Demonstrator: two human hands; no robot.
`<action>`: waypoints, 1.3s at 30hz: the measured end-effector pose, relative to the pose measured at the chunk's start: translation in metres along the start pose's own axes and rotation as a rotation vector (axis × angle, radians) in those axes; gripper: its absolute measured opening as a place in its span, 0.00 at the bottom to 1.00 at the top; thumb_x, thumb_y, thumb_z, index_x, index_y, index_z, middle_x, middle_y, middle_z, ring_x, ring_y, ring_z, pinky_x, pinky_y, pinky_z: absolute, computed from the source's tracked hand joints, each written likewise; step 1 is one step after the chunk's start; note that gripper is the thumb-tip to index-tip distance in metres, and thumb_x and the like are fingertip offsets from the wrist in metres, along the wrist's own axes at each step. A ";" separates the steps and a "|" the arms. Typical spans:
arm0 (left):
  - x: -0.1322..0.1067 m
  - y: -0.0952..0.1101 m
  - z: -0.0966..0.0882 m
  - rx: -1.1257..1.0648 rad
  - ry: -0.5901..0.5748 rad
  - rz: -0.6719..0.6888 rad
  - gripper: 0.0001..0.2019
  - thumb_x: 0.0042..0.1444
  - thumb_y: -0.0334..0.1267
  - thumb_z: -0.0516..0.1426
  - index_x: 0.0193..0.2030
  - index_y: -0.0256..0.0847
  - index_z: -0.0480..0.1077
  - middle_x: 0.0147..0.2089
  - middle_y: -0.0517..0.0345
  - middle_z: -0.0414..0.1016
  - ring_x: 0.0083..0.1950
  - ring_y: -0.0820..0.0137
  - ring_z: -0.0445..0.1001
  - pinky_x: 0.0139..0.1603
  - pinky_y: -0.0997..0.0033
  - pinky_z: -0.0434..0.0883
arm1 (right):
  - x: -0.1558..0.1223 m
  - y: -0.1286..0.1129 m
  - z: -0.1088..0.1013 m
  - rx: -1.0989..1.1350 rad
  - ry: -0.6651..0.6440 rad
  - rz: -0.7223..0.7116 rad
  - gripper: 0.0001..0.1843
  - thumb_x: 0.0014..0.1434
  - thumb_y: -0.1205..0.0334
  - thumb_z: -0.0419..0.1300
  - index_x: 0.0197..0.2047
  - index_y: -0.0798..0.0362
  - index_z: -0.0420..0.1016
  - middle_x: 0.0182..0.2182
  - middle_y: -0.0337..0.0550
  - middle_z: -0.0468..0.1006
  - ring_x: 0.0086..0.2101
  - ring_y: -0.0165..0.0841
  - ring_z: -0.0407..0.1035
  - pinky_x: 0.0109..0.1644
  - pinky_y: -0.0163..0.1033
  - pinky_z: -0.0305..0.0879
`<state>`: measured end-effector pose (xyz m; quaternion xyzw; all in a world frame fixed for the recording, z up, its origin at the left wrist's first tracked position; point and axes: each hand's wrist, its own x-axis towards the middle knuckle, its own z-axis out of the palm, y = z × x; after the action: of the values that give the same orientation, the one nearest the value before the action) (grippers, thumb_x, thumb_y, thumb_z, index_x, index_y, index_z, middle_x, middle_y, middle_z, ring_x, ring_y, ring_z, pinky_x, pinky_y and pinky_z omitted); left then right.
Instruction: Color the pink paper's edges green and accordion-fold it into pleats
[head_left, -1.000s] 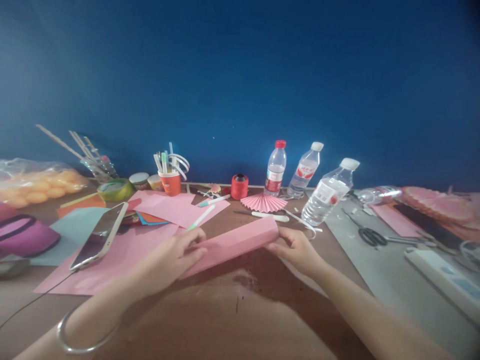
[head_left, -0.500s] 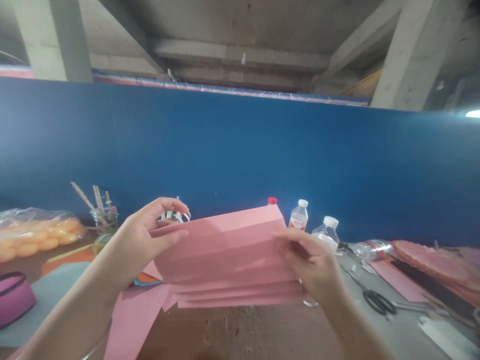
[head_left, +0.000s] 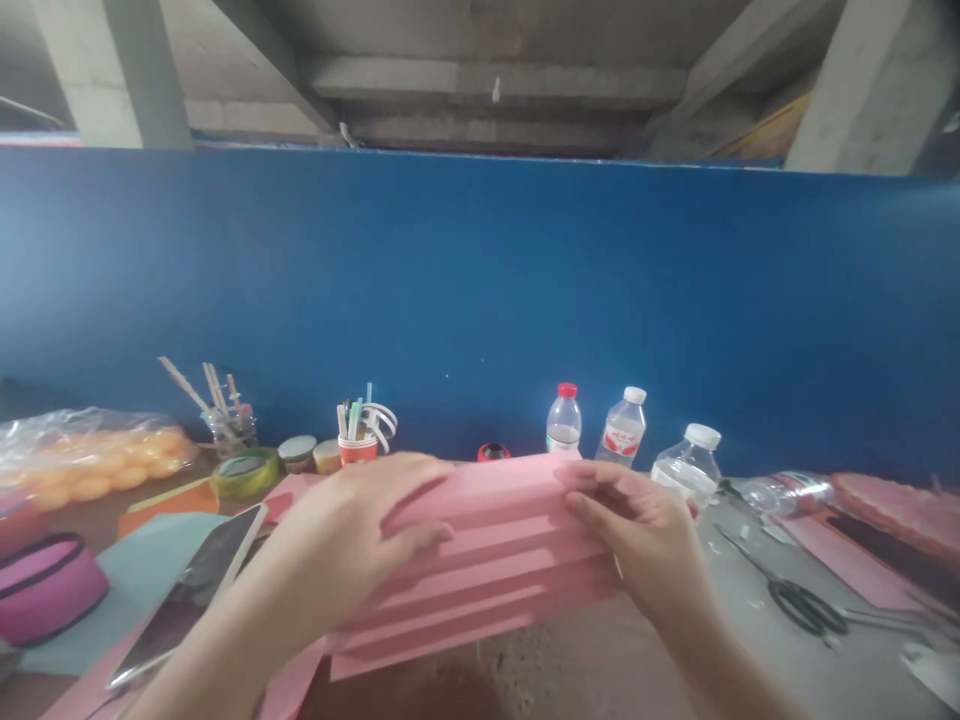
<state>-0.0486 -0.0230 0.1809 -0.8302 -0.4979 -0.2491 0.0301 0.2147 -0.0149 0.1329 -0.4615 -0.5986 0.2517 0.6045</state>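
Note:
A sheet of pink paper (head_left: 495, 560) with several parallel pleats is held up above the table between my two hands. My left hand (head_left: 375, 530) grips its left end, the thumb on the near face and the fingers behind the top edge. At the upper right corner, my right hand (head_left: 637, 520) pinches the paper between thumb and fingers. The pleats run across its width, and the lower edge hangs over the brown tabletop. More pink paper (head_left: 296, 680) lies under my left forearm, partly covered.
A tablet (head_left: 187, 590) and a purple pouch (head_left: 52, 590) lie left. At the back stand a cup of pens (head_left: 358, 450), a red-capped bottle (head_left: 564, 420) and white-capped bottles (head_left: 624, 430). Black-handled scissors (head_left: 806, 605) rest on the right; a bag of orange balls (head_left: 97, 465) sits far left.
The pleated paper has tilted and lowered slightly, showing its folds more openly. My left hand has moved right and down, its fingers now closed over the top edge. The view has shifted a little.

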 end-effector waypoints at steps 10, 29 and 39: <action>0.008 0.018 0.007 -0.014 -0.255 -0.188 0.11 0.57 0.47 0.51 0.35 0.48 0.72 0.29 0.67 0.74 0.30 0.70 0.70 0.28 0.72 0.57 | 0.002 0.003 -0.002 -0.341 -0.030 -0.120 0.11 0.56 0.57 0.58 0.41 0.48 0.77 0.38 0.45 0.75 0.41 0.40 0.69 0.42 0.46 0.66; 0.016 0.003 0.028 -0.240 -0.521 -0.181 0.12 0.53 0.49 0.54 0.32 0.48 0.74 0.33 0.64 0.77 0.36 0.68 0.74 0.32 0.73 0.62 | 0.000 0.005 0.003 -0.517 -0.658 0.109 0.11 0.51 0.57 0.61 0.23 0.53 0.66 0.21 0.32 0.67 0.23 0.26 0.59 0.25 0.33 0.48; 0.014 0.017 0.050 -0.326 -0.490 -0.168 0.10 0.50 0.41 0.53 0.25 0.43 0.72 0.19 0.65 0.67 0.21 0.75 0.64 0.20 0.75 0.55 | -0.013 -0.001 0.016 -0.487 -0.680 0.064 0.08 0.54 0.64 0.56 0.26 0.51 0.74 0.23 0.36 0.74 0.24 0.28 0.63 0.24 0.34 0.51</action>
<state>-0.0099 -0.0057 0.1471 -0.8152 -0.5109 -0.1197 -0.2451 0.1972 -0.0226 0.1251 -0.4999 -0.7915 0.2596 0.2374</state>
